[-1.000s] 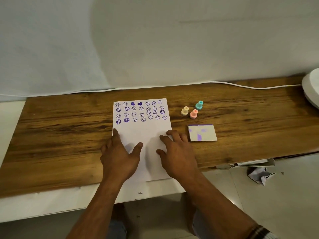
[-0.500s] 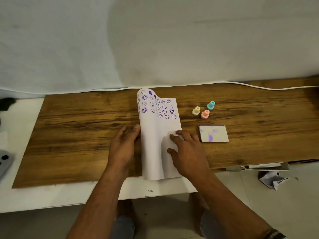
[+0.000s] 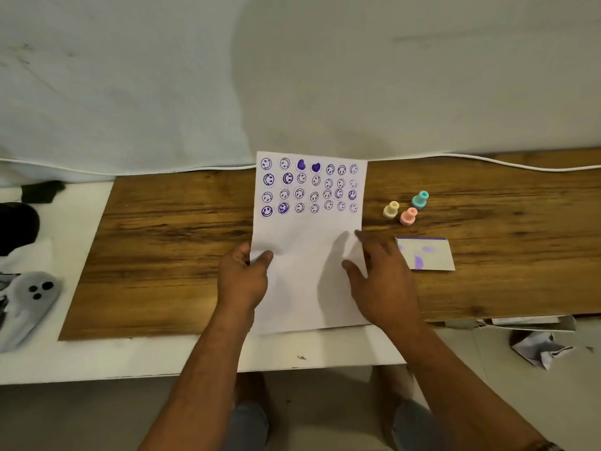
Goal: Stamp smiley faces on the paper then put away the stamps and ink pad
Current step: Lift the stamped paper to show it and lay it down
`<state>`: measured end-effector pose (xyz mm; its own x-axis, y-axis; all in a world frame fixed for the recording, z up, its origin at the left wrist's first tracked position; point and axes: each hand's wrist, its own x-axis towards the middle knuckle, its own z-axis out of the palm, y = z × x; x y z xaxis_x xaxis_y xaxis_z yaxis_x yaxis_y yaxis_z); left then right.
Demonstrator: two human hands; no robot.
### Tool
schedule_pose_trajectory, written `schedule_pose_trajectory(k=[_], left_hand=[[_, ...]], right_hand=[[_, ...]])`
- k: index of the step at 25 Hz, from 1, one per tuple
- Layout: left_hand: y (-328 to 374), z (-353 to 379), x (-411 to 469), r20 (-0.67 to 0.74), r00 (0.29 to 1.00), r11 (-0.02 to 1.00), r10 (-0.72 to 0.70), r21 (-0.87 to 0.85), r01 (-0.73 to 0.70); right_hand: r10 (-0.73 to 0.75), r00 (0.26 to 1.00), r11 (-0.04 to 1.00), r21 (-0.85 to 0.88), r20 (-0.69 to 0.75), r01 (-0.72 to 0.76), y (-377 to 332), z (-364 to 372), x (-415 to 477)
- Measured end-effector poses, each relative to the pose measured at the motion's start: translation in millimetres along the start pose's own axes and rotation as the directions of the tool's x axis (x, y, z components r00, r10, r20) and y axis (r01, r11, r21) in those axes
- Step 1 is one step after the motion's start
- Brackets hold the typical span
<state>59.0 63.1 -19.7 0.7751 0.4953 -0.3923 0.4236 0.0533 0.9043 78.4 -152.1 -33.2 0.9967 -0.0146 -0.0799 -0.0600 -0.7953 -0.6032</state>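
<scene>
A white sheet of paper with several rows of purple smiley stamps across its top is lifted off the wooden board, its far end raised. My left hand pinches the sheet's left edge between thumb and fingers. My right hand rests with spread fingers on the sheet's right side. Three small stamps stand to the right: a yellow one, a pink one and a teal one. The white ink pad, stained purple, lies just right of my right hand.
The wooden board lies on a white table. A white cable runs along the back edge. At the far left sit a grey device and a black object. Crumpled paper and a cardboard box lie on the floor at right.
The sheet lay flat, then its left side curled up and over. Now it has uncurled and my left hand holds its left edge, the sheet raised. The view has panned left.
</scene>
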Motion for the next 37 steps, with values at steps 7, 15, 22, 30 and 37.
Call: schedule_pose_trajectory(k=[7,15,22,30,37], left_hand=[[4,-1,2,0.028,0.993,0.974,-0.118,-0.193,0.122],[4,0,1,-0.014,0.996,0.974,-0.090,-0.211,0.085],[1,0,5,-0.020,0.997,0.976,-0.075,-0.205,0.069],[-2,0,7,-0.026,0.997,0.980,-0.066,-0.191,0.059],[-7,0,11,-0.107,0.994,0.992,0.027,-0.119,-0.039]], right_hand=[[0.323,0.945,0.772,0.561,0.059,-0.299,2,-21,15],[0.346,0.934,0.688,0.652,0.088,-0.317,1,-21,17],[0.339,0.935,0.681,0.660,0.101,-0.318,2,-20,19],[0.345,0.933,0.676,0.662,0.103,-0.323,2,-20,19],[0.327,0.942,0.722,0.623,0.076,-0.301,-1,-23,18]])
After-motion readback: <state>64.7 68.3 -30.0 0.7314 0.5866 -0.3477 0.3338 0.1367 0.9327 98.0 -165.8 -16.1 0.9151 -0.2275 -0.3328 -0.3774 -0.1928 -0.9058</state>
